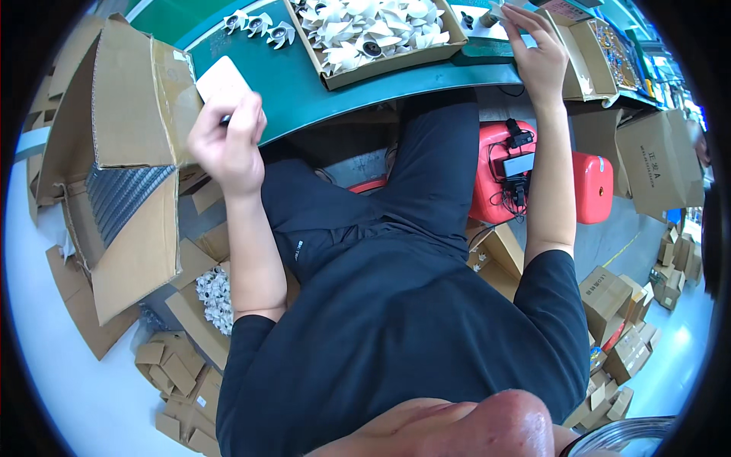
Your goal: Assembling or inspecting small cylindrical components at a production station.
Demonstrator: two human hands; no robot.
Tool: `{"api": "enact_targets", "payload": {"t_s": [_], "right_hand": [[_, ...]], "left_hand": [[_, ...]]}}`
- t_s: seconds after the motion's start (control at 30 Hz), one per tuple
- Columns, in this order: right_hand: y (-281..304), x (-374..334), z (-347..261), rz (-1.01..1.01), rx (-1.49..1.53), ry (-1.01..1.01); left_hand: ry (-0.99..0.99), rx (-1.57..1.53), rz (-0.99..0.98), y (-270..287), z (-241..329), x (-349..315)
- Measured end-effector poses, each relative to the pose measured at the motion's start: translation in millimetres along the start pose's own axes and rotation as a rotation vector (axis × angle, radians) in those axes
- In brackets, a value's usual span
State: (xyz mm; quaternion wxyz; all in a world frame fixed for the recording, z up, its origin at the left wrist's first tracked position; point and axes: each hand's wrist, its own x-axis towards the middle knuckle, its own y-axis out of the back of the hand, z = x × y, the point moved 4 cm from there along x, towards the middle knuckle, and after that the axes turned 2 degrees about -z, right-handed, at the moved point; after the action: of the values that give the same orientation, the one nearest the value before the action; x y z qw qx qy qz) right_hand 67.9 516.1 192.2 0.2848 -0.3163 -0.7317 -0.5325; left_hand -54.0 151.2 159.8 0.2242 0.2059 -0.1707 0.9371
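My left hand (228, 145) is raised at the table's near left edge, its fingers curled closed and blurred. Something dark shows between the fingers, too small to name. Behind it is a white flat piece (223, 78); whether the hand touches it I cannot tell. At the far right, my right hand (541, 57) has its thumb and fingertips closed on a white fan impeller (498, 11), beside a small metal cylinder (487, 20). Between the hands stands a shallow cardboard tray (396, 70) heaped with white fan impellers (365, 30). Several impellers with dark hubs (259, 27) lie in a row left of it.
A large open carton (129, 99) stands at the left, a carton of white parts (213, 297) below it. Right of my right hand is another open box (582, 57). A red stool (487, 164) with black cables and stacked cartons (605, 297) stand at the right.
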Motion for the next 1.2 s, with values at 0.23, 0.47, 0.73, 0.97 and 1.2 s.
{"api": "enact_targets", "payload": {"t_s": [0.23,0.47,0.73,0.97,1.2], "right_hand": [[-3.5,1.0,-1.3,-0.069,-0.094,0.122],[-13.0,-8.3,-2.0,0.017,-0.157,0.177],[-16.1,-18.9,21.0,-0.005,-0.243,0.278],[-6.9,-17.6,13.7,0.089,-0.075,0.095],[13.0,-9.7,112.1,0.306,0.711,-0.639]], "left_hand": [[0.276,0.144,0.125,36.0,-67.1,-5.2],[0.087,0.460,0.011,13.0,-66.1,-2.3],[0.039,0.485,0.082,15.9,-61.5,-5.9],[0.018,0.529,0.026,16.7,-59.8,-7.0],[0.123,0.538,0.007,18.3,-58.6,-8.1]]}}
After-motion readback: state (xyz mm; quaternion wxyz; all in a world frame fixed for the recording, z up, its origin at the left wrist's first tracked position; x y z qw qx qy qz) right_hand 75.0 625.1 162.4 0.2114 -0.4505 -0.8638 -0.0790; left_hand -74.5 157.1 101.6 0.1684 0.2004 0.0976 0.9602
